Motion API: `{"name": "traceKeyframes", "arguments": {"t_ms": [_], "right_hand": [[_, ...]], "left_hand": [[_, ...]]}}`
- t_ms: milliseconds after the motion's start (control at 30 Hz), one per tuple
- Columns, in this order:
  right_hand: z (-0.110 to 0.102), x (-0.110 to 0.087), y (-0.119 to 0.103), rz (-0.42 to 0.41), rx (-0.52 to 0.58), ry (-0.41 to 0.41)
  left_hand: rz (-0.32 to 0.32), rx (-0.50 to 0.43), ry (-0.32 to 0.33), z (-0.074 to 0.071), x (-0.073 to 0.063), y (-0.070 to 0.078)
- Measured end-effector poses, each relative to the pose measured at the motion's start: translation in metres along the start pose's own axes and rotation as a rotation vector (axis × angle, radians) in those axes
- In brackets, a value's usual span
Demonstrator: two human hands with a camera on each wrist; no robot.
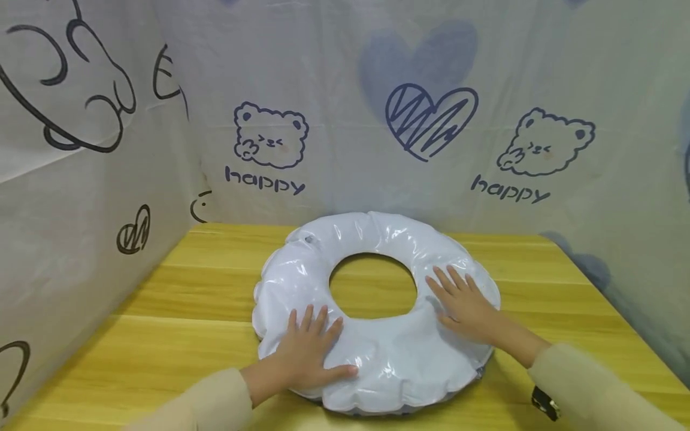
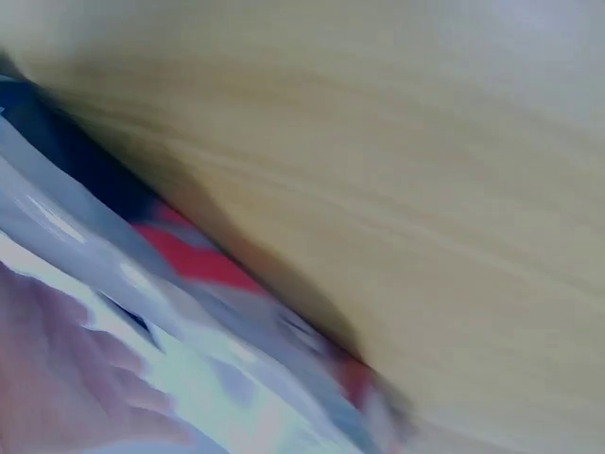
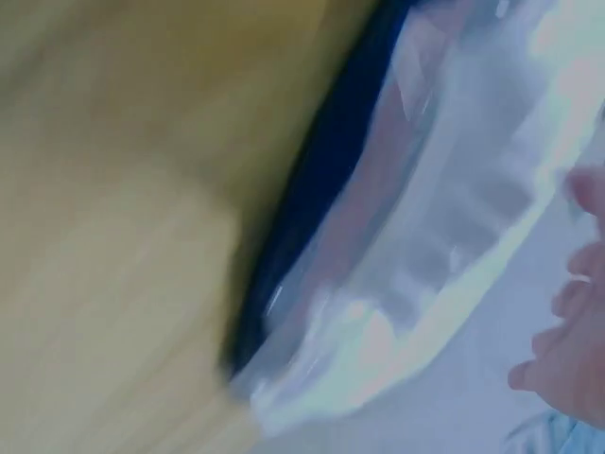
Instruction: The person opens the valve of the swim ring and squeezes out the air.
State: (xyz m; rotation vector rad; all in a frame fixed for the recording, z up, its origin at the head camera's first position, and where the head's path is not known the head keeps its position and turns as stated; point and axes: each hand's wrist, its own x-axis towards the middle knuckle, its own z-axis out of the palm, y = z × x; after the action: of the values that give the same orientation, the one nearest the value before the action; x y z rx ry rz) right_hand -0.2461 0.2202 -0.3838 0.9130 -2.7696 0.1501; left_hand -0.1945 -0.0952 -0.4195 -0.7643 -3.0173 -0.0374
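Note:
A white inflatable swim ring [image 1: 377, 353] lies flat on the wooden table, puffed up, with wrinkles along its near side. My left hand [image 1: 307, 353] rests on its near left part, fingers spread and straight. On the right part lies my right hand [image 1: 466, 305], palm down with the fingers spread. A small valve [image 1: 309, 239] shows at the ring's far left. In the left wrist view, the ring's underside [image 2: 198, 260] shows dark blue and red patches; the right wrist view shows a dark blue underside [image 3: 326, 161] as well.
The yellow wood-grain table [image 1: 178, 311] extends around the ring. A pale curtain [image 1: 345, 161] printed with bears, hearts and "happy" stands behind it, and another printed sheet [image 1: 59, 221] hangs on the left. A black band [image 1: 545, 403] sits at the right sleeve.

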Motion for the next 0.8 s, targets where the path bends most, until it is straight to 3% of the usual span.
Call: {"name": "traceKeyframes", "arguments": {"t_ms": [167,300,467,800], "right_hand": [[0.011,-0.004,-0.048,-0.101,0.081,0.025],[0.027,-0.006,-0.071,-0.172,0.112,-0.092],[0.044,-0.004,-0.081,-0.167,0.133,-0.201],[0.052,-0.001,-0.086,-0.163,0.054,-0.289]], "left_hand": [[0.212,0.143,0.085,0.002,0.002,-0.025],[0.272,0.171,0.089,0.004,0.007,-0.036],[0.228,0.153,0.044,0.011,0.013,-0.036],[0.126,0.155,-0.055,0.017,0.019,-0.027]]}}
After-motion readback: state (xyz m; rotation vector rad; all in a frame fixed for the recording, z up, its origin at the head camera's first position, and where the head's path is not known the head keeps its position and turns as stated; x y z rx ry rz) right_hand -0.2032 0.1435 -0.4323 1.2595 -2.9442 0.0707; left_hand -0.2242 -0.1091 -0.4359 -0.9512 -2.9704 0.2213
